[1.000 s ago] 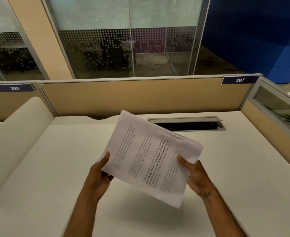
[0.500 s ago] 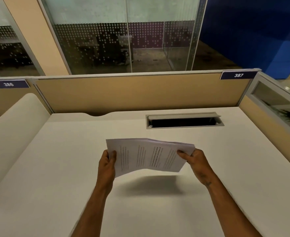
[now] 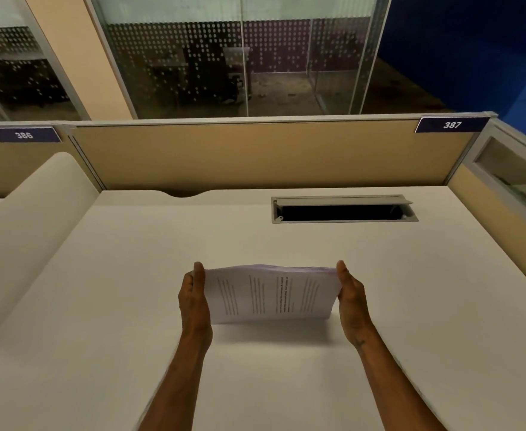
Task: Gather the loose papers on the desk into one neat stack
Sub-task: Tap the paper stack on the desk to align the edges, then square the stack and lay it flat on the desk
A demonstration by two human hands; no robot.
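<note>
A stack of printed white papers (image 3: 271, 295) stands on its long edge on the white desk (image 3: 131, 306), printed side facing me, its lower edge touching the desktop. My left hand (image 3: 194, 298) presses flat against the stack's left side, thumb up at the top corner. My right hand (image 3: 350, 301) holds the right side the same way. The sheets' top edges sit close together but slightly fanned. No other loose paper shows on the desk.
An open cable tray slot (image 3: 344, 209) is cut into the desk behind the stack, to the right. Tan partition panels (image 3: 255, 157) wall the back and right side. A rounded white divider (image 3: 31, 219) rises at the left.
The stack swung from a tilted hold in the air down to an upright stand on the desk. Both hands shifted from gripping the lower corners to squeezing the two sides.
</note>
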